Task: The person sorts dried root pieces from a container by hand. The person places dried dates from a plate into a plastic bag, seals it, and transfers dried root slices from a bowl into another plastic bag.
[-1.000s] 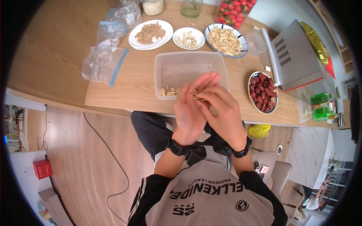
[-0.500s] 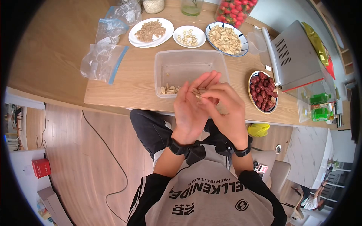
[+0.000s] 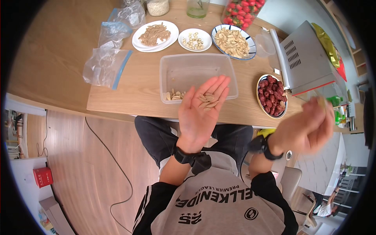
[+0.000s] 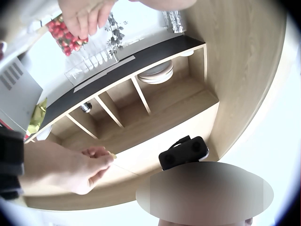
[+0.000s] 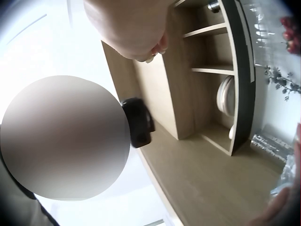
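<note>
In the head view my left hand lies palm up with straight fingers, carrying several tan, elongated slices at the base of its fingers. It is over the near edge of a clear plastic container, where pale slices lie in the near left corner. My right hand, blurred, is raised off to the right, beyond a bowl of dried red dates. Between its thumb and fingertips it pinches a small yellowish piece, seen in the left wrist view.
Behind the container stand a plate of brown strips, a small plate of pale halved pieces and a blue-rimmed bowl of dried slices. Plastic bags lie left. A grey appliance and a strawberry container stand farther back.
My right hand has left the left palm, swinging right and up with a small piece pinched. My left hand stays nearly in place, its slices now uncovered.
</note>
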The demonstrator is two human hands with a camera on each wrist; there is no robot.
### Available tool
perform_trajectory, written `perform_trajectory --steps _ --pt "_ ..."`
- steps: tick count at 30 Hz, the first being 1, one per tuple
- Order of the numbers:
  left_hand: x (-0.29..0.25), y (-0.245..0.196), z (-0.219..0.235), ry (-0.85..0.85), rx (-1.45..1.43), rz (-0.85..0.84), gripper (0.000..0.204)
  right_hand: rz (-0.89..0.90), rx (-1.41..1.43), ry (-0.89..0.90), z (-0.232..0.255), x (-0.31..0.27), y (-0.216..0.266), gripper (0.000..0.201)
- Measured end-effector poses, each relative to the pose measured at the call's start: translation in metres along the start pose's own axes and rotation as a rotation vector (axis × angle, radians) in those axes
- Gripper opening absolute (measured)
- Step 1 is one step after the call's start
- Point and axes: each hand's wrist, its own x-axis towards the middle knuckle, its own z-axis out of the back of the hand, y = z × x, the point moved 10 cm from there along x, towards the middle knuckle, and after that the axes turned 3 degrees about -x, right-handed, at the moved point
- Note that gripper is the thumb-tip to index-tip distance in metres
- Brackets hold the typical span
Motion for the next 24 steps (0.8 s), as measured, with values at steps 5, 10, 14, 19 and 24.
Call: perform_trajectory --steps 5,10,14,19,24 --pt "0.000 0.005 0.001 0.049 -0.070 0.028 0.058 -0.372 -0.379 0.686 -0.088 -0.050 -0.103 0.021" --pt "0.000 -0.003 0.007 0.015 0.043 -0.028 0.059 -0.474 -0.005 0.891 -0.097 -0.106 -0.045 0.023" --pt "-0.003 0.000 0.005 -0.037 0.163 -0.018 0.057 -0.426 0.069 0.954 -0.105 -0.120 -0.014 0.026" --pt "-0.003 0.000 0.003 -0.051 0.251 -0.015 0.055 -0.317 0.026 0.981 -0.108 -0.124 -0.013 0.020" --pt "-0.003 -0.001 0.006 -0.058 0.293 -0.023 0.054 -0.316 0.033 0.966 -0.107 -0.127 -0.014 0.018"
